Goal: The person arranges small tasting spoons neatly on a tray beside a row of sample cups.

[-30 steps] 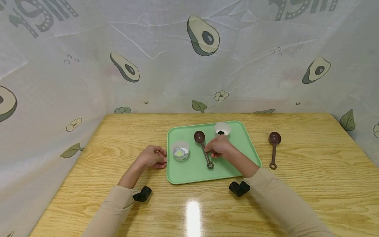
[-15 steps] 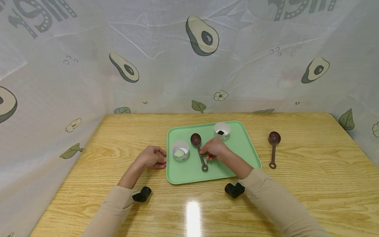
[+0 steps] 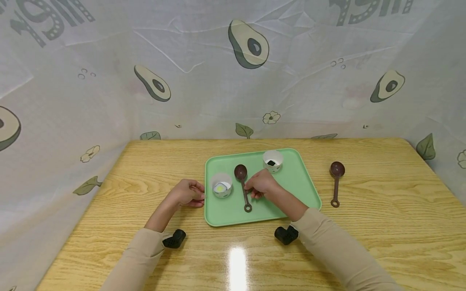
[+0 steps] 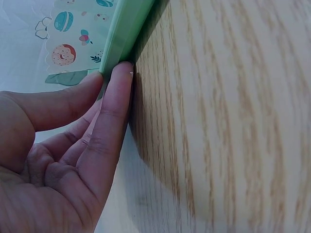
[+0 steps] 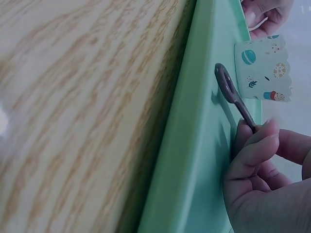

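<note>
My right hand point(image 3: 263, 184) pinches the handle of a brown measuring spoon point(image 3: 240, 172) over the green tray point(image 3: 233, 216). The spoon's bowl points away from me and its ringed handle end point(image 5: 224, 80) shows in the right wrist view, raised over the tray floor with a shadow under it. With thumb and fingertips, my left hand point(image 3: 189, 193) grips the tray's left rim point(image 4: 119, 46). Left of the spoon stands a patterned paper cup point(image 3: 221, 186) with a pale, yellow-centred piece inside. A second paper cup point(image 3: 272, 161), holding a small black piece, stands near the tray's far edge.
Another brown measuring spoon point(image 3: 336, 184) lies on the wooden table point(image 3: 378, 202) to the right of the tray. Behind the table hangs a white cloth point(image 3: 204, 81) printed with avocados and leaves.
My right hand has moved the measuring spoon slightly left and toward me, closer to the left paper cup. My left hand keeps its place at the tray rim.
</note>
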`<action>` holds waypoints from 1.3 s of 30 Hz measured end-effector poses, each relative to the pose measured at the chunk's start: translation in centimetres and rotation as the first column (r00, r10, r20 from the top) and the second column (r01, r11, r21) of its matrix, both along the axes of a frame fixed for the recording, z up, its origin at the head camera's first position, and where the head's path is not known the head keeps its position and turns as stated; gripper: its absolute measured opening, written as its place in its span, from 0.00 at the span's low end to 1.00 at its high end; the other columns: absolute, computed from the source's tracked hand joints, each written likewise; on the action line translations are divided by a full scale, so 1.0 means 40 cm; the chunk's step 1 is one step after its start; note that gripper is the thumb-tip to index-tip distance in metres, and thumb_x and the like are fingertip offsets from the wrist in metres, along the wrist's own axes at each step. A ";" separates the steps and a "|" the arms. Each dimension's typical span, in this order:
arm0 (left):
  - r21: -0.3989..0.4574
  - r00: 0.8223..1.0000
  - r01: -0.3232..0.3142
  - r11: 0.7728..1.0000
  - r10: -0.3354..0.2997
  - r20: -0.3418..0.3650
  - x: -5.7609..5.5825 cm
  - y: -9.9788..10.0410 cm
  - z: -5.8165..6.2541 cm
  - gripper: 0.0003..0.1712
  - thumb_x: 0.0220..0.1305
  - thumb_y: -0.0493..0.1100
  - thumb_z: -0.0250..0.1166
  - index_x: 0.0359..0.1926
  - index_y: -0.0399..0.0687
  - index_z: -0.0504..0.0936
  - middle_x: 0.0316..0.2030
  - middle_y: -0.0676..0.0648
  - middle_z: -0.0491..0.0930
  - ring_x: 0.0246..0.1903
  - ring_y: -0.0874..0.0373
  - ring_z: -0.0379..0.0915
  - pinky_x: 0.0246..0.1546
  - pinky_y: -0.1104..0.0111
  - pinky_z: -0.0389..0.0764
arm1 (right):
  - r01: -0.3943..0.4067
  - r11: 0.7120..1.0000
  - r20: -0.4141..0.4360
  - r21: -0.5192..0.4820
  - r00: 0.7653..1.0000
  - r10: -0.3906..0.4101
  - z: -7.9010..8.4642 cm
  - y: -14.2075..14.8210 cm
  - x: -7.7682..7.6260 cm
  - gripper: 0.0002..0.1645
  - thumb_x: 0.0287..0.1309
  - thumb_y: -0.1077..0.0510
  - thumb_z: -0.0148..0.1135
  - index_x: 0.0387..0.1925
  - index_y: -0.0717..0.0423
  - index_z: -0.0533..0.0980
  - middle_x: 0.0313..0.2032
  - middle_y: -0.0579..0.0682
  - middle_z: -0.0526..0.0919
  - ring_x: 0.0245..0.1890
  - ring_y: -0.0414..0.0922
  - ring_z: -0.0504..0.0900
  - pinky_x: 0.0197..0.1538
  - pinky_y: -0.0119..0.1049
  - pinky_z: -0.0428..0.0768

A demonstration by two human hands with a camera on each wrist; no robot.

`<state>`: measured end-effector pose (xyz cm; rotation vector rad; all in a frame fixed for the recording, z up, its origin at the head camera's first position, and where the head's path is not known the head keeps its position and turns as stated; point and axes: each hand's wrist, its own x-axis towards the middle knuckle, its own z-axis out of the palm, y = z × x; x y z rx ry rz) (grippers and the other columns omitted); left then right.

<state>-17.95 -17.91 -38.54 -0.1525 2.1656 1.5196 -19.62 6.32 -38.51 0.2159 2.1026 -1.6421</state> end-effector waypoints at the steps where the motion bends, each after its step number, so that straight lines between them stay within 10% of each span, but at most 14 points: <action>1: 0.001 1.000 0.004 1.000 -0.004 0.000 0.000 0.000 0.001 0.13 0.57 0.24 0.57 0.44 0.25 0.70 0.27 0.41 0.76 0.24 0.56 0.76 0.28 0.65 0.82 | 0.000 1.000 0.000 0.000 1.000 0.000 0.000 0.000 0.000 0.04 0.48 0.73 0.58 0.24 0.75 0.77 0.10 0.52 0.73 0.06 0.38 0.67 0.10 0.26 0.67; 39: -0.005 1.000 -0.003 1.000 0.003 0.000 0.001 0.002 -0.004 0.12 0.57 0.24 0.58 0.44 0.26 0.70 0.27 0.41 0.76 0.23 0.57 0.76 0.27 0.66 0.82 | -0.110 0.993 0.011 -0.051 0.994 0.111 0.039 0.057 -0.013 0.12 0.55 0.69 0.57 0.40 0.75 0.74 0.23 0.55 0.81 0.12 0.39 0.73 0.17 0.28 0.73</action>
